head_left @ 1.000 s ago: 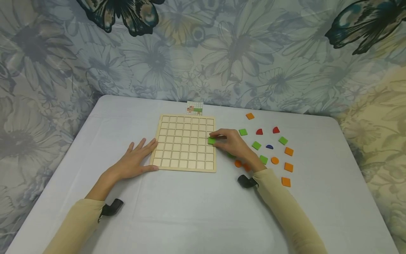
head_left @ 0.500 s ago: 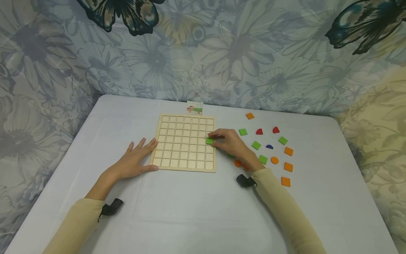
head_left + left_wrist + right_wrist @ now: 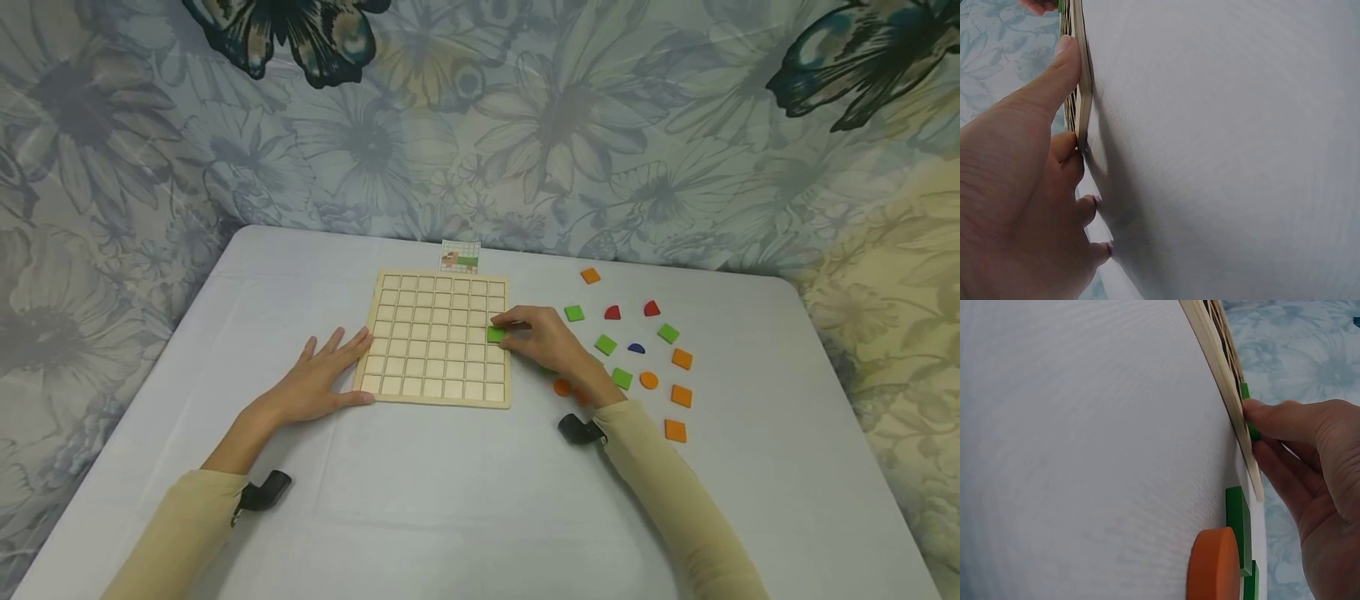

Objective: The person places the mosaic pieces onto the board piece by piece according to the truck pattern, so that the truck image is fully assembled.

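A pale wooden board (image 3: 433,338) divided into a grid of square cells lies flat on the white table. My right hand (image 3: 546,340) pinches a green square tile (image 3: 496,334) between thumb and fingers, at a cell by the board's right edge. In the right wrist view the thumb rests against that green tile (image 3: 1252,430) just over the board's rim. My left hand (image 3: 313,388) lies spread at the board's left side. Its thumb (image 3: 1066,62) and forefinger touch the rim, and its other fingertips rest on the cloth.
Right of the board lie loose green squares (image 3: 606,344), orange squares (image 3: 682,396), an orange circle (image 3: 648,380), two red pieces (image 3: 612,313) and a blue half-circle (image 3: 636,348). A small pattern card (image 3: 460,257) sits behind the board. The patterned wall hanging (image 3: 480,125) borders the table.
My right hand has shifted slightly left with the green tile, which now sits over the cell at the right edge. My left hand has stayed in place.
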`<state>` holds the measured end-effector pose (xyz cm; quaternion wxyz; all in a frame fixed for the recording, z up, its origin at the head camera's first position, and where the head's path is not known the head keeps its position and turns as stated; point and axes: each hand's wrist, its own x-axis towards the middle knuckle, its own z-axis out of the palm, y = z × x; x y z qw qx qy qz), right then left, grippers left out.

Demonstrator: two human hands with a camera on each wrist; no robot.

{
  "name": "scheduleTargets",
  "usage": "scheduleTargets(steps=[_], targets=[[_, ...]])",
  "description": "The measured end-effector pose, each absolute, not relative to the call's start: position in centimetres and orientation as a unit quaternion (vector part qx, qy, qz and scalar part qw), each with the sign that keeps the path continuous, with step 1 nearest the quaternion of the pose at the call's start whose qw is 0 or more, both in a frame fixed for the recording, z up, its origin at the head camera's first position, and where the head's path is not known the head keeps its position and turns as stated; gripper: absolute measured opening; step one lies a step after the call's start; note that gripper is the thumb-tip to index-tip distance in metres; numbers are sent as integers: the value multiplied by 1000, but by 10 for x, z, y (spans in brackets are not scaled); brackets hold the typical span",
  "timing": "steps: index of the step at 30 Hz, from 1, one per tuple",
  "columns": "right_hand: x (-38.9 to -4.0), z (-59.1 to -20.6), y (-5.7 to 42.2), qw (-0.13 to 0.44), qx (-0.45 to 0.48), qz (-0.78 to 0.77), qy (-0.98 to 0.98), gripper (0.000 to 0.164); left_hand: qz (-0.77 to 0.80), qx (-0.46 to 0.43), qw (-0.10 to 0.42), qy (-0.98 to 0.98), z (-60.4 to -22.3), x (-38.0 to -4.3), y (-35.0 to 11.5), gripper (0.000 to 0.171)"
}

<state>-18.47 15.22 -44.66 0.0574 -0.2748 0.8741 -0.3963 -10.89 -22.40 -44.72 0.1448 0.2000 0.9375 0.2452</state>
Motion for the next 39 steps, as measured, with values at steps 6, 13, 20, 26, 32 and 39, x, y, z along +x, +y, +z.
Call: scheduleTargets(steps=[6, 13, 20, 26, 32, 39], targets=[[-183, -447, 153, 57, -278, -398, 873, 34, 244, 201, 145, 938, -450, -108, -224, 98], [-182, -446, 154, 52, -285, -398, 870, 36, 242, 200, 144, 938, -448, -107, -224, 98], [-181, -445, 155, 53, -280, -394, 874, 34, 245, 203, 143, 937, -447, -107, -223, 97], [-178, -438, 161, 70, -258, -401, 876, 33, 245, 203, 142, 937, -447, -107, -222, 97], [-174, -431, 172, 76, -246, -408, 876, 33, 241, 199, 144, 939, -448, -108, -222, 98], [-165, -435, 184, 54, -259, -389, 882, 33, 247, 199, 142, 938, -447, -108, -222, 96]])
